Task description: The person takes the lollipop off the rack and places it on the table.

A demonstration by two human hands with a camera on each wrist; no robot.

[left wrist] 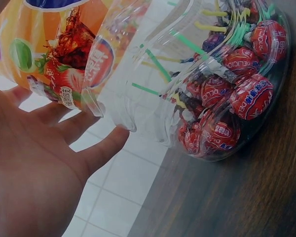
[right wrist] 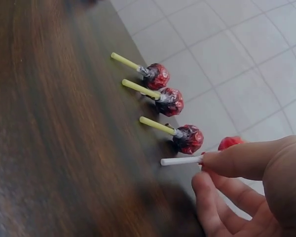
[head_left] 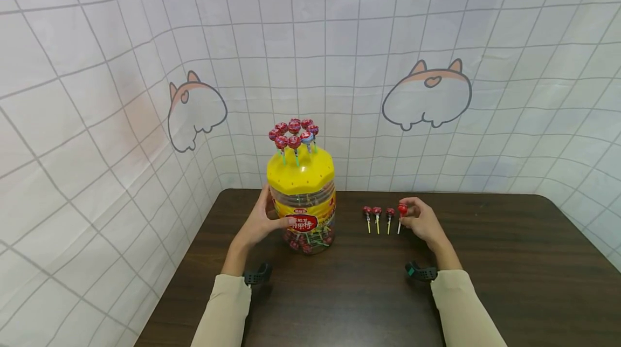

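Note:
A clear plastic jar [head_left: 310,199] with a yellow lid stands on the table, wrapped lollipops [left wrist: 251,96] showing through its lower wall. My left hand [head_left: 259,223] holds the jar's left side, thumb across the front label and fingers behind. In the left wrist view, those fingers reach along the jar's wall. Several lollipops [head_left: 294,142] stand upright in the lid, most red and one bluish. My right hand [head_left: 422,220] pinches a red lollipop [right wrist: 180,161] with a white stick between thumb and fingers. Beside it lie three dark red lollipops [right wrist: 170,102] with yellow sticks, in a row.
The dark wooden table [head_left: 335,293] ends at a white grid-patterned cloth [head_left: 330,83] behind and at the left. Small holes dot the lid [head_left: 312,166] near its rim. Each wrist bears a black strap [head_left: 422,272].

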